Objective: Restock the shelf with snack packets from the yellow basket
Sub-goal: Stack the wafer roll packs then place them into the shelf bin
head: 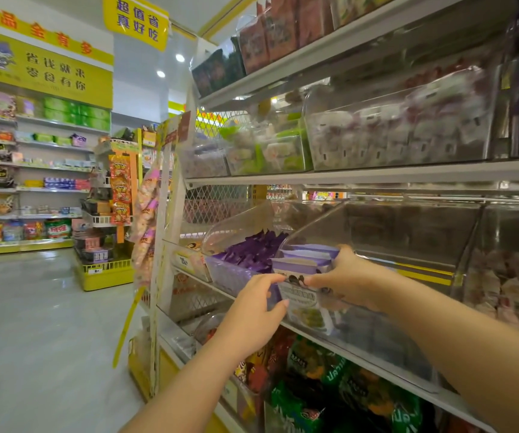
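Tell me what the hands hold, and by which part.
A bunch of pale purple-and-white snack packets: left hand on its left edge, right hand on its right edge.

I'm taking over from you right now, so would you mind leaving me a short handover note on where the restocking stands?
Left hand: grips the left edge of the lavender snack packets.
Right hand: holds the same stack from the right.
Packets: upright in a row at the front of the clear bin, right of the dark purple packets.
Done: this batch is at the bin.
Left: settle it, let go, fetch more. The yellow basket is out of view, so I cannot tell how much remains.
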The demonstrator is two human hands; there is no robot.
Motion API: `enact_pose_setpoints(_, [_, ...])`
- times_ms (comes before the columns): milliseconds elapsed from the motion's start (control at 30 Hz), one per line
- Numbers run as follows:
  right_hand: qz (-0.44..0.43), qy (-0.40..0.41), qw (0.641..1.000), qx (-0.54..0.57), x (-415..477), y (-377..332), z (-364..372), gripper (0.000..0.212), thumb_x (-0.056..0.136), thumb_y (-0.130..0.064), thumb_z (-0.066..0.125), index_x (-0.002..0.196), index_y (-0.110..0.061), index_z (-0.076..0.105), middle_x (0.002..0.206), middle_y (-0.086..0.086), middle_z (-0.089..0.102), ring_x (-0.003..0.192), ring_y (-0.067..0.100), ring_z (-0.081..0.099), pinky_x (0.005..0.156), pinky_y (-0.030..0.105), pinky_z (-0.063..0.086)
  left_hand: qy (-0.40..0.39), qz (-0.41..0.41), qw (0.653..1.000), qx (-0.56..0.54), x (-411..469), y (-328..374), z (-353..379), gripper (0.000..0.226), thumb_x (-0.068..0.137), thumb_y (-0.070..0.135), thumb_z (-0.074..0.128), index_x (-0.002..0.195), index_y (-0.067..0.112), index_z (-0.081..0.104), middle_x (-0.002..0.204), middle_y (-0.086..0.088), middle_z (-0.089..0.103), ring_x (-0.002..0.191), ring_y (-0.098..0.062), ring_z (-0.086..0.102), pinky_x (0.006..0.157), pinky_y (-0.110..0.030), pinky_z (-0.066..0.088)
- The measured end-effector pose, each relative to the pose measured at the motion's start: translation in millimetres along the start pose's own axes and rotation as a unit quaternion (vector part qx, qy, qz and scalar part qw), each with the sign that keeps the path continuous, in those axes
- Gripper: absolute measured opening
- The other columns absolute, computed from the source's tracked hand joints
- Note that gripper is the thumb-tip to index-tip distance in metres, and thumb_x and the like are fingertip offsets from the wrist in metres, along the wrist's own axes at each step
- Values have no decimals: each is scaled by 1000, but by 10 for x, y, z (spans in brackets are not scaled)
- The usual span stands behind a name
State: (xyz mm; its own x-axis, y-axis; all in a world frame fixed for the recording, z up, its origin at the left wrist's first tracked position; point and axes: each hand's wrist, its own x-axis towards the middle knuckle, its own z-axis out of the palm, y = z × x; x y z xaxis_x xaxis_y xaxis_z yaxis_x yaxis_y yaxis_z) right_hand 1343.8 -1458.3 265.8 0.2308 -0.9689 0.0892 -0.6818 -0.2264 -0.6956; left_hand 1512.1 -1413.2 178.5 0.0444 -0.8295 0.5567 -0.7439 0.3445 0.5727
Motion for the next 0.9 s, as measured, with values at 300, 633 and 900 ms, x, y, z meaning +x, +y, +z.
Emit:
enact_pose_setpoints(300, [-271, 190, 918, -221, -547, -109, 173, 60, 86, -35, 64, 139, -24, 38, 139, 2, 43, 124, 23, 44, 97, 41, 45, 49, -21, 999, 8, -343, -103, -84, 40, 95, 33, 56, 134, 35, 46, 131, 15, 45, 118, -4, 49, 87, -19, 38])
enact_pose_setpoints(633, [-321, -130, 903, -256, -817, 571, 2223, 27, 87, -27, 57, 113, -26, 62, 103, -5, 70, 103, 20, 62, 84, 34, 51, 132, -190, 973, -21, -1872, -1227, 212, 26, 91, 13, 60, 116, 17, 63, 114, 1, 63, 92, -9, 58, 83, -23, 45])
enact_pose_setpoints(900, [-170, -402, 854, -285, -791, 1933, 3807, 49, 87, -31, 67, 132, -20, 52, 131, 4, 57, 113, 23, 57, 87, 29, 48, 55, -401, 912, -61, -3174, -2148, 915, 29, 95, 15, 55, 124, 14, 60, 125, -5, 62, 110, -20, 59, 90, -27, 45])
